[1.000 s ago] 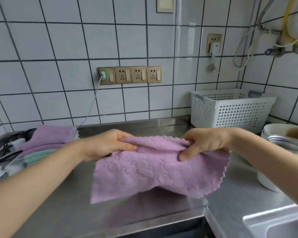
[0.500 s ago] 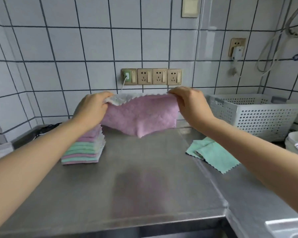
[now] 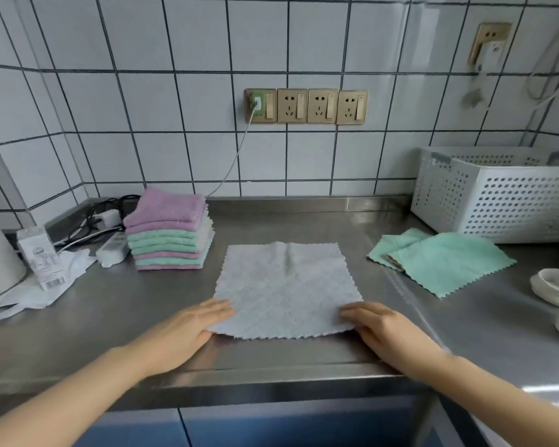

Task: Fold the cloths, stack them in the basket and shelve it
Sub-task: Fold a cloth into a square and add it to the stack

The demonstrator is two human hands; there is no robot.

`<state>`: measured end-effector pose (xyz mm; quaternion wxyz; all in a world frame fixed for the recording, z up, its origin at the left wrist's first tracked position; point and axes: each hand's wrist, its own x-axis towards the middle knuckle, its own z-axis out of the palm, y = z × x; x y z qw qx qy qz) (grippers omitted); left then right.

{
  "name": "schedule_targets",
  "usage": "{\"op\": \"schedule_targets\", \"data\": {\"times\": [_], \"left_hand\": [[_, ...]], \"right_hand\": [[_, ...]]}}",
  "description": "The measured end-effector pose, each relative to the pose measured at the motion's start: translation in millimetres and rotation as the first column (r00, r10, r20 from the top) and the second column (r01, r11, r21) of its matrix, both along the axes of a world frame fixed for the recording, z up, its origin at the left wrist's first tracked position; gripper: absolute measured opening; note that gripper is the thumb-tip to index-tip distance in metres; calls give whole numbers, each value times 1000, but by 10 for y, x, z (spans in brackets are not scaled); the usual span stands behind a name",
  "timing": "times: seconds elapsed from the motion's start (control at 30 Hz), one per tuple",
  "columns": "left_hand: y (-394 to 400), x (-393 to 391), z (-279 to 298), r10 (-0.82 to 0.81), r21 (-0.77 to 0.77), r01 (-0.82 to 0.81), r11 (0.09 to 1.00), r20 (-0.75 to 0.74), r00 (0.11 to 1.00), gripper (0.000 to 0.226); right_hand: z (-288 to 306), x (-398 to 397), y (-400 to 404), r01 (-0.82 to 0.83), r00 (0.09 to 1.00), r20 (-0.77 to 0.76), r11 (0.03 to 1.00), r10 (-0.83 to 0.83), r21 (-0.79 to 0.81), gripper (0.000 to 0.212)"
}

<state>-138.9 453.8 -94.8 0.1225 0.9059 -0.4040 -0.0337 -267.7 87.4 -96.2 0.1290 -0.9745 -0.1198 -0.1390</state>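
Grey cloth (image 3: 286,290) flat on steel counter (image 3: 304,353), both hands at its near corners.

L hand (image 3: 188,330) at 7 o'clock corner of cloth, fingers straight, tips on cloth, thumb hidden; R hand (image 3: 381,327) at 5 o'clock corner, fingers loosely bent over edge, grip can't tell. Folded stack (image 3: 170,230) of purple/green cloths at 10 o'clock from grey cloth, by wall. Green cloths (image 3: 439,261), unfolded, at 2 o'clock. White perforated basket (image 3: 504,201) behind them at 2 o'clock; inside mostly hidden, contents can't tell. White bowls (image 3: 554,287) at 3 o'clock. Carton (image 3: 41,256), plastic bag (image 3: 46,288) at 9 o'clock.
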Motion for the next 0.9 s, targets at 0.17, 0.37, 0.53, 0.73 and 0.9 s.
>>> {"op": "schedule_targets", "data": {"times": [0.17, 0.37, 0.53, 0.73, 0.9], "left_hand": [[-9, -28, 34, -33, 15, 31, 999, 76, 997, 55], [20, -136, 50, 2, -158, -7, 987, -33, 999, 46], [61, -359, 335, -56, -180, 15, 984, -229, 972, 29], [38, -305, 899, -79, -613, -322, 721, -535, 841, 64], [-383, 139, 737, 53, -585, -682, 439, -741, 669, 13]], "right_hand": [[83, 7, -58, -5, 999, -42, 1000, 5, 7, 51], [38, -86, -113, 6, 999, -36, 999, -4, 54, 28], [177, -417, -27, 87, 996, -43, 964, -79, 251, 14], [707, -295, 90, 124, 992, -71, 738, -103, 663, 32], [723, 523, 15, 245, 956, -118, 509, -269, 825, 33]]}}
